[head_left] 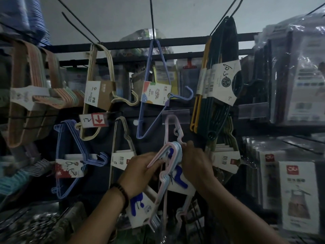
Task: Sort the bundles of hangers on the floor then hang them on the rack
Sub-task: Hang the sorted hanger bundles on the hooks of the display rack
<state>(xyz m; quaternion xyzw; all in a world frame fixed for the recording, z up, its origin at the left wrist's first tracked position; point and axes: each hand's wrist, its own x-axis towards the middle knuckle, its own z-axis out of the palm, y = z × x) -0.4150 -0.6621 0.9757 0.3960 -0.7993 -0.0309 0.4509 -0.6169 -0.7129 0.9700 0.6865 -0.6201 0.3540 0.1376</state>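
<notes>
A bundle of pastel pink and pale blue hangers (162,184) with a white and blue card label hangs low in the middle of the head view. My left hand (140,173) grips the bundle's upper left bar. My right hand (197,162) holds the bundle's top corner, up against a pink hanger (173,124) hung on a rack peg with a clear price holder. The dark rack bar (184,40) runs across the top.
Other bundles hang on pegs: beige hangers (98,92), purple hangers (154,92), blue hangers (70,159), green and yellow hangers (219,85), peach hangers (31,95) at left. Packaged goods (297,194) fill the shelves at right.
</notes>
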